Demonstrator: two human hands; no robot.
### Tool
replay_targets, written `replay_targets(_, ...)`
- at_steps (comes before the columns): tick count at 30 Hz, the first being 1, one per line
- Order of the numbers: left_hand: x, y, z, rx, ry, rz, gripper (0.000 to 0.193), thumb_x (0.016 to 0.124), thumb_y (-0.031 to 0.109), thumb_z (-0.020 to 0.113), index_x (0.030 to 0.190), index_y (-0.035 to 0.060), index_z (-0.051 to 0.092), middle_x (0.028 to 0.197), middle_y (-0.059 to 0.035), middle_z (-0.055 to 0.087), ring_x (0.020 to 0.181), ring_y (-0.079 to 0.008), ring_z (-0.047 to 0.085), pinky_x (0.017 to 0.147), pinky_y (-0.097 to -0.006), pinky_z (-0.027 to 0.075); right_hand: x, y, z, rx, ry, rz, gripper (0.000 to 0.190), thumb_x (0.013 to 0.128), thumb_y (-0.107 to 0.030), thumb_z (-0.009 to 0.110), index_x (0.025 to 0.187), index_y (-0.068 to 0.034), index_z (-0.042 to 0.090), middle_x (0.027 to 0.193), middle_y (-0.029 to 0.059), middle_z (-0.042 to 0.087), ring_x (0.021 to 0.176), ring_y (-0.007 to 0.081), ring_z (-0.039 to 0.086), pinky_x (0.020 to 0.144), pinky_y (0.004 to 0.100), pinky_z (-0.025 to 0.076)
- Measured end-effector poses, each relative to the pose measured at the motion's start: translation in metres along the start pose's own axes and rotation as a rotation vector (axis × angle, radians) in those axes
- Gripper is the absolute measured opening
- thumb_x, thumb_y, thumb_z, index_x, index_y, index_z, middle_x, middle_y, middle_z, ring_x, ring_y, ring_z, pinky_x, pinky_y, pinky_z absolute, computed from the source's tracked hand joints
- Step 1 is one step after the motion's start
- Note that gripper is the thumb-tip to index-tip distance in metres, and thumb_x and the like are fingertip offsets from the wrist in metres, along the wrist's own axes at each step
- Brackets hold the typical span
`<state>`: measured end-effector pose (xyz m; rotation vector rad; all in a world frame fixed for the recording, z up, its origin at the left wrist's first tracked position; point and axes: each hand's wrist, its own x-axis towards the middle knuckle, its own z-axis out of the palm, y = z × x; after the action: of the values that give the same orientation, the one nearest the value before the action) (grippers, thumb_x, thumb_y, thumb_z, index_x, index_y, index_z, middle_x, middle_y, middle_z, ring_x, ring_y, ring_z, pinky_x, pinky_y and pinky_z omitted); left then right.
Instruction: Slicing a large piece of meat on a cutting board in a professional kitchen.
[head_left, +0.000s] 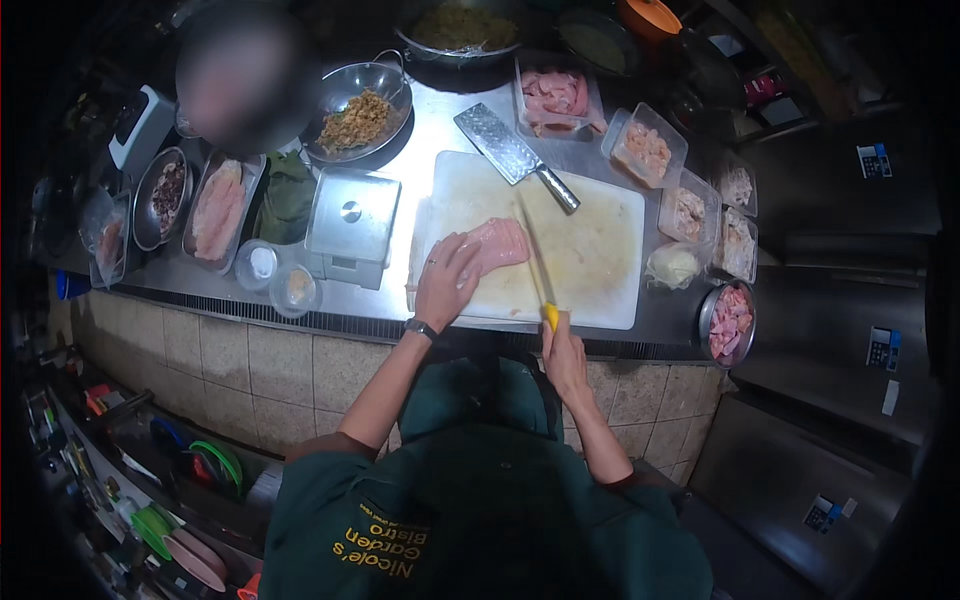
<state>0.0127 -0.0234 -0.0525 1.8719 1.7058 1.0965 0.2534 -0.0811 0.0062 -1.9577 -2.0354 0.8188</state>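
A piece of raw pale-pink meat (500, 244) lies on a white plastic cutting board (600, 277), with cut lines showing near its right end. My left hand (450, 277) rests on the meat's left part, fingers spread over it. In my right hand (562, 349) is the yellow handle of a long-bladed knife (538, 259); its blade stands just right of the meat's cut end. A cleaver (506, 150) with a metal handle lies at the board's top edge, its handle over the board and most of its blade beyond it.
Left of the board stand a kitchen scale (352, 217), folded green cloth or leaves (285, 195), a tray of meat (219, 210) and small tubs (295, 291). A wok (401, 112) and a tub of raw meat (555, 94) stand behind. More tubs (649, 146) and a meat bowl (730, 324) line the right.
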Motion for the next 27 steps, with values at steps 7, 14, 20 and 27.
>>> replay_targets(7, 0.0, 0.003, 0.002, -0.055, 0.034, -0.02, 0.038, 0.082, 0.011, 0.071, 0.12, 0.0089, 0.065, 0.129, -0.0162, 0.057, 0.12, -0.0361, 0.055, 0.099, -0.0429, 0.048, 0.0, -0.002, -0.016, 0.1, 0.064, 0.045, 0.027, 0.102, -0.021, 0.049, 0.117, 0.0, 0.042, 0.072, 0.0321, 0.061, 0.069, 0.0527, 0.06, 0.059, 0.0593, 0.043)
replay_targets(14, -0.001, 0.002, 0.001, -0.068, 0.048, -0.046, 0.036, 0.083, 0.011, 0.07, 0.118, 0.0082, 0.066, 0.127, -0.0168, 0.058, 0.119, -0.0362, 0.055, 0.099, -0.0441, 0.047, 0.0, 0.006, -0.011, 0.005, -0.059, 0.046, 0.027, 0.103, -0.022, 0.046, 0.118, -0.001, 0.041, 0.072, 0.0319, 0.061, 0.071, 0.0534, 0.06, 0.06, 0.0591, 0.043)
replay_targets(20, -0.006, 0.003, 0.001, -0.098, 0.061, -0.038, 0.035, 0.082, 0.012, 0.07, 0.117, 0.0077, 0.066, 0.125, -0.0169, 0.059, 0.118, -0.0359, 0.056, 0.099, -0.0442, 0.047, -0.004, 0.022, 0.002, 0.063, -0.047, 0.053, 0.028, 0.103, -0.025, 0.045, 0.12, -0.003, 0.039, 0.073, 0.0314, 0.061, 0.074, 0.0538, 0.06, 0.06, 0.0588, 0.043)
replay_targets(27, -0.003, -0.001, 0.0, -0.099, 0.033, -0.047, 0.039, 0.082, 0.011, 0.07, 0.12, 0.0085, 0.064, 0.129, -0.015, 0.056, 0.12, -0.0352, 0.055, 0.099, -0.0426, 0.048, -0.002, 0.003, -0.003, 0.131, 0.023, 0.049, 0.026, 0.103, -0.024, 0.046, 0.116, -0.003, 0.04, 0.073, 0.033, 0.061, 0.073, 0.0547, 0.06, 0.058, 0.0588, 0.043)
